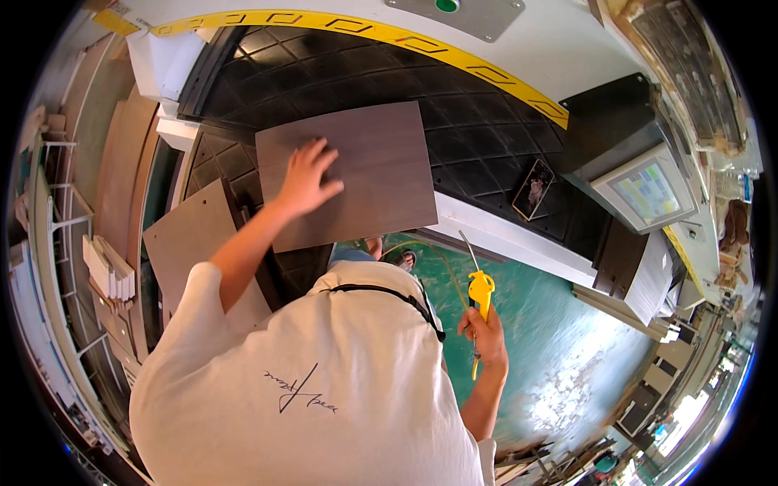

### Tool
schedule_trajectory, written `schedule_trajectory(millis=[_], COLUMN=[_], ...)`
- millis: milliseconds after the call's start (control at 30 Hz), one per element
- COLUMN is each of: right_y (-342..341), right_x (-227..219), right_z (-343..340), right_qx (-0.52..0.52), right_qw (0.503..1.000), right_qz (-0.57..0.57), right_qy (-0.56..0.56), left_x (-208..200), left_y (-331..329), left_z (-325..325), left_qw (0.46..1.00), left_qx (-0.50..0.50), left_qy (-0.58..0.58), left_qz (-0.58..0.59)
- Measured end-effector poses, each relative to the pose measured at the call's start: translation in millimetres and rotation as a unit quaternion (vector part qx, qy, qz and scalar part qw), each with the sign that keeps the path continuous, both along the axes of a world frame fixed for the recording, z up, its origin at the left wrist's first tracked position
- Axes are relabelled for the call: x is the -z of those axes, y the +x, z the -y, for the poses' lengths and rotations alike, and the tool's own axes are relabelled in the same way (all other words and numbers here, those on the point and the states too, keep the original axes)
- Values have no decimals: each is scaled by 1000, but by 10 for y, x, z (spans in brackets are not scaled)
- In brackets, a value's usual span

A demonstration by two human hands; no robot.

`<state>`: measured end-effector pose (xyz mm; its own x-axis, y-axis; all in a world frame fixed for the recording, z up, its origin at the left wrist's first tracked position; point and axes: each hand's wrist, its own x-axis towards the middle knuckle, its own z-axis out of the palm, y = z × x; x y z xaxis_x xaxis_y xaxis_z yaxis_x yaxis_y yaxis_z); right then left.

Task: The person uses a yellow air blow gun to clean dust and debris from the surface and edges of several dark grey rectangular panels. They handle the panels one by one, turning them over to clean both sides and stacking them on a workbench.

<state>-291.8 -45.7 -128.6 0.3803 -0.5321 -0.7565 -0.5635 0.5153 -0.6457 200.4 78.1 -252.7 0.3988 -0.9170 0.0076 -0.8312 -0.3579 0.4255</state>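
Observation:
A flat brown-grey board (374, 174) lies on the black ribbed machine bed and juts past its near edge. My left hand (306, 180) rests over the board's left half, palm down, fingers spread. To the right, away from the board, my right hand (486, 336) is wrapped around a yellow air blow gun (480, 290). Its thin metal nozzle points up and toward the bed. A yellowish hose shows against the floor near it.
A second board (198, 235) with small holes stands left of the bed. A phone (533, 189) lies on the bed's right side, near a control screen (646, 190) on a dark housing. Yellow trim (389, 34) edges the machine above. Stacked panels (121, 162) line the left.

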Motion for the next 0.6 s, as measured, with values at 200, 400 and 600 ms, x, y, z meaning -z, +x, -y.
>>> schedule_trajectory(millis=[200,400,600], right_y=[381,1320,2140], right_x=[-43,437,328], right_z=[196,549,572], right_qx=[-207,-64,-226], right_qw=[978,992,960], right_qz=[-20,84,164], right_qy=[11,-74,38], left_x=[68,102,212], left_y=[-943,-1063,-1077], left_z=[-677,-556,-67], left_qw=[998,995,990], left_qx=[-53,-86,-108], left_qy=[-14,-13,-62], left_qz=[-23,48,64])
